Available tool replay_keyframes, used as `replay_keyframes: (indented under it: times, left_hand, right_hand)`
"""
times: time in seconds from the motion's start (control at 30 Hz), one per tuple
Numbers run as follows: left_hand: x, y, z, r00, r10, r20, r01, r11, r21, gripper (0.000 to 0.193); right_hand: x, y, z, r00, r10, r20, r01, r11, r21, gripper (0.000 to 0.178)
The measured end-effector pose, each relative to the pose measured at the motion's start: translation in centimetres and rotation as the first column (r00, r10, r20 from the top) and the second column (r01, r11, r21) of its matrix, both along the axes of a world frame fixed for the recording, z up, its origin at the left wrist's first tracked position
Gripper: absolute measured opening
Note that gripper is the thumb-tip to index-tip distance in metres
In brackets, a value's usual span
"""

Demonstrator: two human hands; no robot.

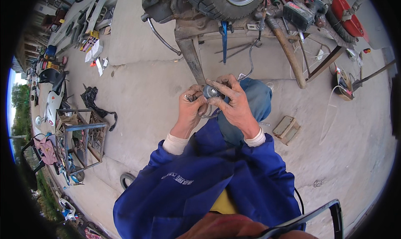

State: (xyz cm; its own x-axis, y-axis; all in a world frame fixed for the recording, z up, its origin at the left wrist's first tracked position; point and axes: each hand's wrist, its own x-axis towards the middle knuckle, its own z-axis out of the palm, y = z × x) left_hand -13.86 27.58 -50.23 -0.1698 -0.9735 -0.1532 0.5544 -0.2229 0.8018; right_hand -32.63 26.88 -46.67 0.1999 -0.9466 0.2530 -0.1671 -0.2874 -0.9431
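Between both hands, in front of my knees, is a small round dark metal part (210, 92) with a shiny centre. My left hand (191, 107) grips its left side with thumb and bent fingers. From the right, my right hand (234, 104) closes on it, the thumb near the lower edge and the fingers over the top. A small bright metal ring or loop shows by the left fingers; whether it belongs to the part I cannot tell. Something thin and curved hangs below the part, too small to name. Grime covers the fingers of both hands.
Ahead stands a metal workbench (188, 32) with a tyred wheel (227, 2), a wooden-handled tool (288, 55) and a red basin (346, 17). A small tan box (287, 129) lies on the floor at right. A metal-framed rack (81, 134) stands at left, near a black bag (92, 101).
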Motion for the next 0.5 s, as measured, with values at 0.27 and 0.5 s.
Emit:
replay_keyframes:
  times: [0.27, 0.5]
  left_hand:
    - [0.7, -0.3, 0.3, 0.974, 0.044, 0.224, -0.014, 0.991, -0.135, 0.015]
    - [0.4, -0.7, 0.5, 0.979, -0.006, 0.204, 0.023, 0.996, -0.081, 0.014]
  right_hand:
    - [-0.9, -0.4, -0.1, 0.99, 0.135, 0.038, -0.136, 0.99, 0.037, 0.055]
    - [-0.9, -0.4, 0.2, 0.992, 0.046, 0.118, -0.074, 0.967, 0.244, 0.051]
